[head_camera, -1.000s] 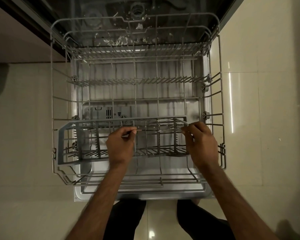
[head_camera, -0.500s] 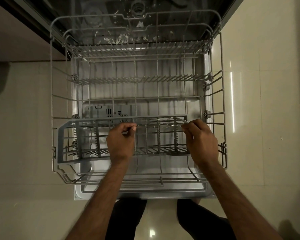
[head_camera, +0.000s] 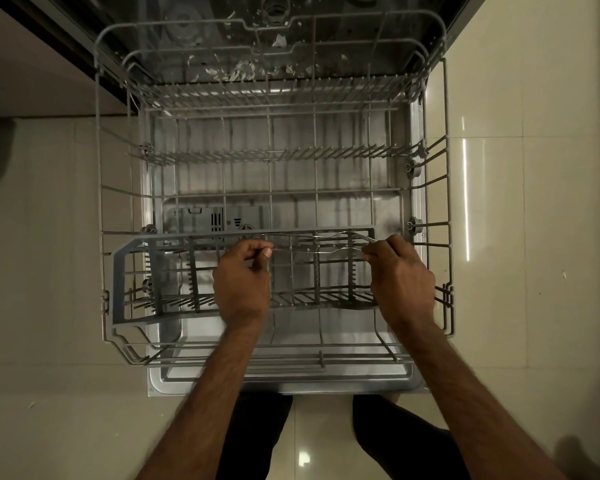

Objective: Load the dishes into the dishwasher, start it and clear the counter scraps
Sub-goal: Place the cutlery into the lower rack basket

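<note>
- Dishwasher lower rack (head_camera: 100, 216): wire rack pulled out over the open door (head_camera: 281, 384), which lies flat above the tiled floor (head_camera: 534, 237).
- Cutlery basket (head_camera: 187, 236): grey plastic, set across the near part of the rack.
- Metal utensils (head_camera: 326, 235): two slim pieces lying lengthwise along the basket's top; their kind cannot be told.
- Left hand (head_camera: 243, 285): fingers curled, thumb and forefinger pinching the utensils' left end.
- Right hand (head_camera: 400, 278): fingers curled, pinching their right ends.
</note>
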Demonstrator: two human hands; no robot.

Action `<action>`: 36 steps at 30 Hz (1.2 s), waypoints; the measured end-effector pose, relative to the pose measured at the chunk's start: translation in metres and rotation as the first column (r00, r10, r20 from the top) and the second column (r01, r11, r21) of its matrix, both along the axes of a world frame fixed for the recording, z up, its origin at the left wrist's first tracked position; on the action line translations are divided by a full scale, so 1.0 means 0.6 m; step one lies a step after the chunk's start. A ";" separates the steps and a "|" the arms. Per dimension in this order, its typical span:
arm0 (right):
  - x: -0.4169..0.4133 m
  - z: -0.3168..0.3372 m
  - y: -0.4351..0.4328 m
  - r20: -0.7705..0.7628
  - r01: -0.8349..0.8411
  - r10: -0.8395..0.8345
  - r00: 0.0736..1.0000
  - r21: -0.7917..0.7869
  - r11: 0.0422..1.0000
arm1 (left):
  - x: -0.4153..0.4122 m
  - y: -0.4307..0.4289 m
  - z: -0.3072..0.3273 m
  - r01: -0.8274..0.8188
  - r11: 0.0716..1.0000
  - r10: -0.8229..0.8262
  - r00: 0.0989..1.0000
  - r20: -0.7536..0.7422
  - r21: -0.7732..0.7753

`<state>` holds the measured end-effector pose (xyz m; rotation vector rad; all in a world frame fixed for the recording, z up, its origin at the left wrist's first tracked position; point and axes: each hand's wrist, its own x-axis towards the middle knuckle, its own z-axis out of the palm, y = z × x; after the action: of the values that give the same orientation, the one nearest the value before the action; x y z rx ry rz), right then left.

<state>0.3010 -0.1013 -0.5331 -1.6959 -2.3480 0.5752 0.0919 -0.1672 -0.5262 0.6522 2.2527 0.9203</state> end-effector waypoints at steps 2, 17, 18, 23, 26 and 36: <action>0.000 0.000 0.001 -0.011 0.026 -0.026 1.000 -0.019 0.999 | 0.001 -0.001 0.000 0.010 1.000 -0.010 1.000 -0.018 0.000; -0.009 0.004 0.004 0.065 0.013 -0.012 0.998 -0.011 1.000 | 0.008 0.004 0.023 0.166 0.947 -0.246 0.925 -0.289 -0.276; -0.009 0.004 0.003 0.065 0.014 -0.014 0.998 -0.009 1.000 | 0.009 0.002 0.022 0.183 0.942 -0.266 0.919 -0.291 -0.282; -0.011 0.005 0.003 0.091 0.011 -0.011 0.996 0.002 1.000 | 0.001 0.005 0.022 0.236 0.932 -0.323 0.886 -0.333 -0.276; -0.008 0.002 0.000 0.123 0.000 -0.001 0.992 0.002 1.000 | -0.003 0.005 0.017 0.230 0.937 -0.310 0.893 -0.325 -0.261; -0.007 0.001 -0.009 0.143 0.017 -0.017 0.990 -0.006 1.000 | -0.004 0.002 0.012 0.258 0.931 -0.339 0.872 -0.354 -0.256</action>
<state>0.2968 -0.1069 -0.5326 -1.8148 -2.4273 0.4740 0.0893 -0.1663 -0.5189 1.1386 2.4484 0.4235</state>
